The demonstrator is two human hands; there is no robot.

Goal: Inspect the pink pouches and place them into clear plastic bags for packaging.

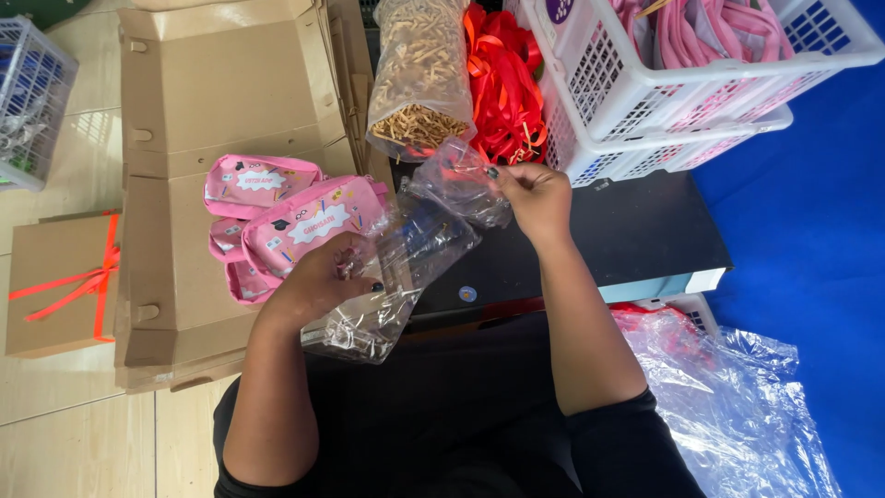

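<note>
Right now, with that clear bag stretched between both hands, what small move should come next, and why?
Probably pull the bag's mouth wider: the left hand grips the clear plastic bag at one end, the right hand pinches the other, and the pink pouches lie beside it.

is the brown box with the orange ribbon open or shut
Shut. The brown box lies flat on the floor with its lid down, and the orange ribbon is tied across it.

The person is wearing a black top with short sleeves [619, 433]; dark polish is showing on the fingernails [492, 172].
</note>
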